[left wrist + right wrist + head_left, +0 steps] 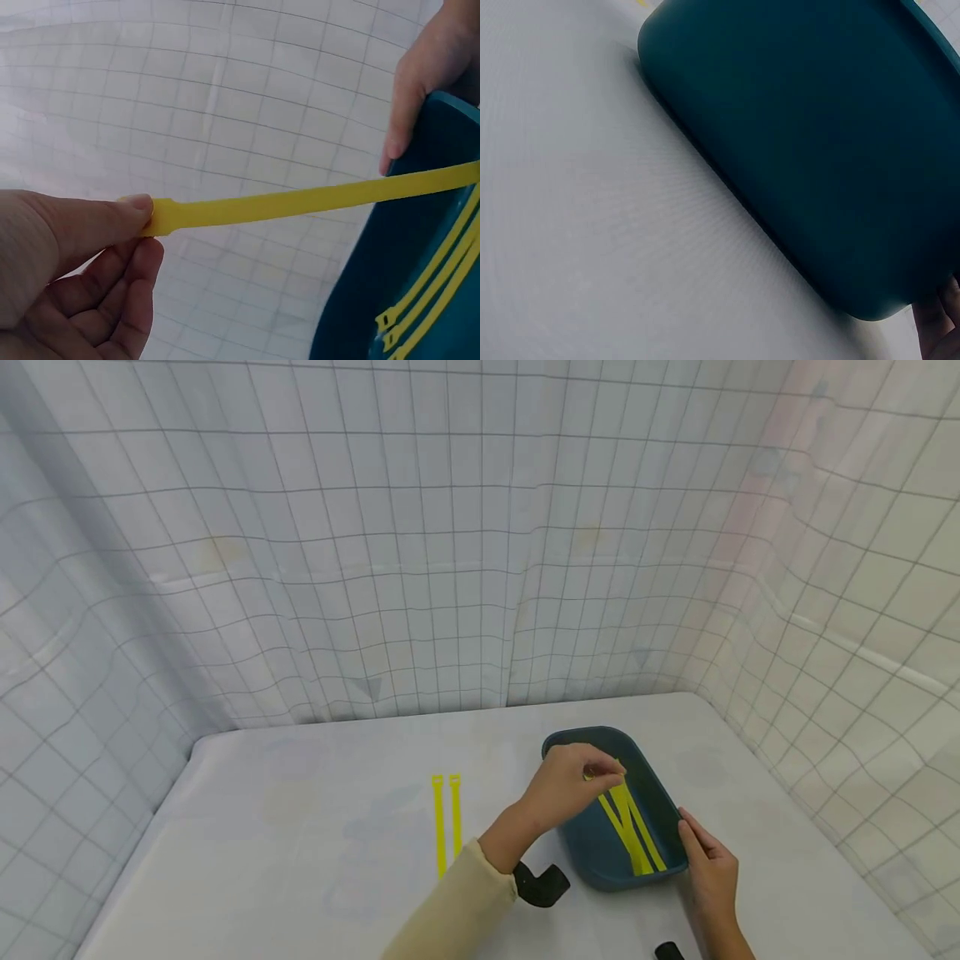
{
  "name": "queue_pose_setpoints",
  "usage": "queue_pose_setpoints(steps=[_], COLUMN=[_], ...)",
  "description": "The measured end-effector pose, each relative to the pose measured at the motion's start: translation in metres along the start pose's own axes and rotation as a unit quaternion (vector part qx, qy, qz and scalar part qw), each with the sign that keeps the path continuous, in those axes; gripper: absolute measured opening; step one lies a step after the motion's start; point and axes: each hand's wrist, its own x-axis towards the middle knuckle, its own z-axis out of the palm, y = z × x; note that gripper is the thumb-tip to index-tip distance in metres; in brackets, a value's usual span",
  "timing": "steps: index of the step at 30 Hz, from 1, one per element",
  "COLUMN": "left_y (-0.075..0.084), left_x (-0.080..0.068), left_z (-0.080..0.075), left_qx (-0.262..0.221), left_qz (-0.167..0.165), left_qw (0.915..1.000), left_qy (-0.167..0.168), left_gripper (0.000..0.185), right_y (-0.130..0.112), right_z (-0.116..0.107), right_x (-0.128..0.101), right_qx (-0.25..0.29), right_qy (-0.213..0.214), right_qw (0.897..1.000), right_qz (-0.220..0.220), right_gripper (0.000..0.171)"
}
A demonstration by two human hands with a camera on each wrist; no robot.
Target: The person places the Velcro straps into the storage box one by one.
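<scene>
My left hand (566,787) is over the teal tray (592,870). Its thumb and fingers pinch the slotted head of a yellow hook-and-loop cable tie (300,202), whose strip stretches toward the tray in the left wrist view. Several more yellow cable ties (651,843) lie inside, partly crossing; their slotted heads show in the left wrist view. At the tray's near right corner, my right hand (712,868) grips the rim. The right wrist view is mostly filled by the tray's outer wall (802,150), with just a bit of the fingers (934,326) showing.
Two yellow cable ties (439,822) lie side by side on the white table (285,843), left of the tray, their lower ends hidden by the left sleeve. A black curved piece (543,887) shows beside the left wrist. Grid-patterned curtains (420,568) surround the table.
</scene>
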Motion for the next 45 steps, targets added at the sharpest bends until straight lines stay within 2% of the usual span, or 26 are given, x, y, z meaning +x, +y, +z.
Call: queue_pose_setpoints(steps=[5, 9, 15, 23, 33, 45], left_y=[-0.014, -0.029, -0.047, -0.058, -0.075, -0.085], left_x=[0.003, 0.006, 0.015, 0.021, 0.024, 0.034], left_z=[0.011, 0.018, 0.024, 0.028, 0.034, 0.042], left_qx=[-0.029, -0.026, -0.022, 0.012, 0.022, 0.113], left_qz=[-0.064, -0.088, -0.101, -0.125, -0.148, -0.147], left_qw=[0.9975, 0.9958, 0.9946, 0.9918, 0.9881, 0.9817], left_qy=[0.002, -0.005, -0.008, -0.024, -0.038, -0.043], left_gripper=[0.015, 0.014, 0.014, 0.014, 0.015, 0.019], right_y=[0.0, 0.001, 0.001, 0.001, 0.0, 0.0], right_z=[-0.001, -0.003, -0.003, -0.003, -0.002, -0.002], right_x=[0.0, 0.001, 0.002, 0.002, 0.0, 0.002], right_qx=[-0.007, -0.011, -0.011, -0.01, -0.017, -0.014], right_qy=[0.003, 0.001, -0.001, 0.003, 0.001, -0.003], right_qw=[1.0, 1.0, 1.0, 0.999, 0.999, 1.0], right_qz=[-0.005, -0.013, -0.016, -0.03, -0.029, -0.011], right_gripper=[0.051, 0.05, 0.05, 0.048, 0.048, 0.05])
